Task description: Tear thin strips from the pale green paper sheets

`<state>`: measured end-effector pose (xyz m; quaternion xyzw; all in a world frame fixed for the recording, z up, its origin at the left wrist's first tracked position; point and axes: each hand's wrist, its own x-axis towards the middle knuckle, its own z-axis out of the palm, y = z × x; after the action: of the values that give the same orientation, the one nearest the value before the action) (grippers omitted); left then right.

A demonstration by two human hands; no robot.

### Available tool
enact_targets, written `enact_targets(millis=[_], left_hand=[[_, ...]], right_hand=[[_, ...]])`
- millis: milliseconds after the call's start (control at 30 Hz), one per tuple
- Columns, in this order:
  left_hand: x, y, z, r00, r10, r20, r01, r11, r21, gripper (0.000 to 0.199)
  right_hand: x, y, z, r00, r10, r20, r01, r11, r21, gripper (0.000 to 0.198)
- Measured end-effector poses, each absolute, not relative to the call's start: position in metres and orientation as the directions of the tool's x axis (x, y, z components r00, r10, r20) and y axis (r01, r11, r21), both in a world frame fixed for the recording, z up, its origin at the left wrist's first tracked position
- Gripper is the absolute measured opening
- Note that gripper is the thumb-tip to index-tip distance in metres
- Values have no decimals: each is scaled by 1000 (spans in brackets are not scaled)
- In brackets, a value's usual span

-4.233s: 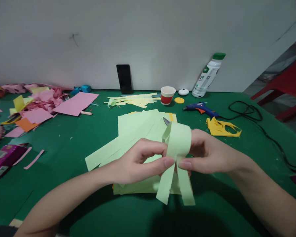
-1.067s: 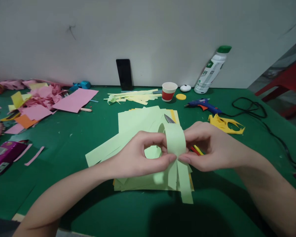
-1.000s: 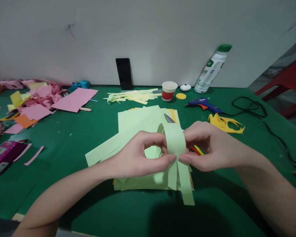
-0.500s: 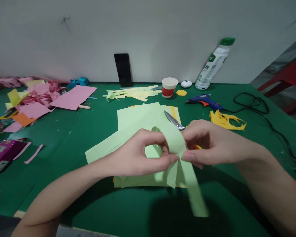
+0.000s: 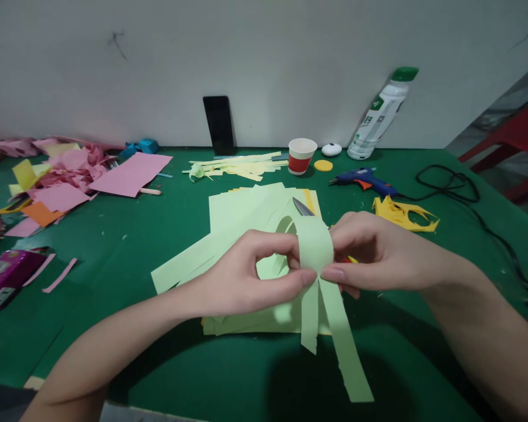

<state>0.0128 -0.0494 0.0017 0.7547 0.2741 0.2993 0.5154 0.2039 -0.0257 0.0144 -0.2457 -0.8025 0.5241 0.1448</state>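
Observation:
A light green paper strip (image 5: 315, 243) is bent into a loop, and its two tails hang down toward me, the right one longer. My left hand (image 5: 264, 272) pinches the loop's left side between thumb and fingers. From the right, my right hand (image 5: 369, 252) grips the same strip, its thumb tip close to my left thumb where the tails meet. Beneath lies a stack of light green paper sheets (image 5: 233, 214) with some yellow edges showing. Scissors (image 5: 303, 206) rest on the stack, their handles mostly hidden behind my right hand.
Toward the wall stand a paper cup (image 5: 301, 158), a phone (image 5: 219, 124) and a leaning white bottle (image 5: 381, 117). A glue gun (image 5: 365, 180) with a black cord lies right, near a yellow paper scrap (image 5: 402, 215). Pink paper scraps (image 5: 77, 170) and a purple object (image 5: 11, 278) are left.
The loop has turned to face me more squarely and closed further. Its tails hang lower and more apart, and the scissors are more covered. Both hands keep nearly the same place.

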Motion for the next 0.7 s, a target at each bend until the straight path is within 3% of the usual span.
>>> enact_targets(millis=[300, 533, 700], left_hand=[[12, -48, 5, 710, 695, 117, 130, -293, 947, 13], [11, -48, 5, 719, 680, 143, 130, -334, 933, 13], [11, -48, 6, 707, 686, 173, 88, -328, 941, 15]], right_hand=[[201, -25, 14, -885, 462, 58, 121, 348, -930, 14], [204, -25, 13, -852, 520, -50, 236, 298, -925, 22], [204, -25, 13, -848, 528, -45, 238, 304, -922, 25]])
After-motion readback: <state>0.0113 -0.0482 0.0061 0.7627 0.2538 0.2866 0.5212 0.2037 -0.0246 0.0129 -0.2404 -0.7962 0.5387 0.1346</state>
